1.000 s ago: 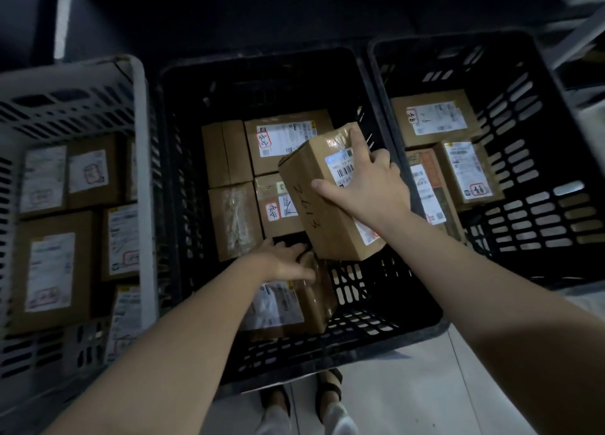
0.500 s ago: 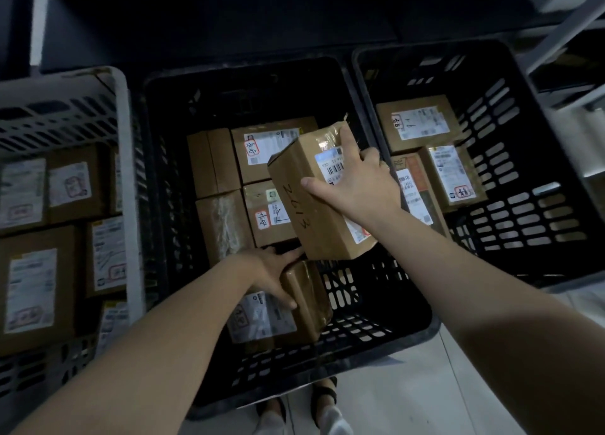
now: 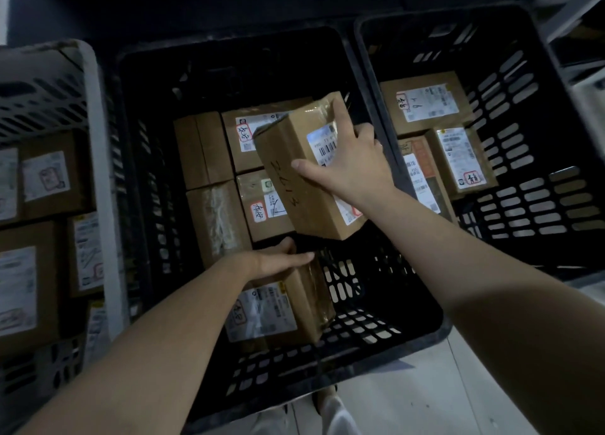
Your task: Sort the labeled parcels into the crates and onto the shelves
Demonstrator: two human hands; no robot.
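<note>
My right hand [image 3: 352, 164] grips a tilted brown parcel [image 3: 294, 179] with a white barcode label and handwritten digits, held above the middle black crate [image 3: 386, 330]. My left hand [image 3: 278, 262] lies flat on the far end of a labelled parcel [image 3: 288, 307] lying at the crate's near side. Several more labelled cardboard parcels [image 3: 209, 149] are packed at the back and left of this crate.
A white slotted crate [image 3: 98, 146] at the left holds several labelled parcels. A second black crate [image 3: 537, 113] at the right holds three parcels at its far left. Pale floor tiles and my feet [image 3: 327, 411] show below the crates. Metal shelf framing [image 3: 576, 12] crosses the top right corner.
The held parcel stays raised in my right hand. My left hand has slid up along the near parcel's far end and flattened on it. The view has shifted slightly.
</note>
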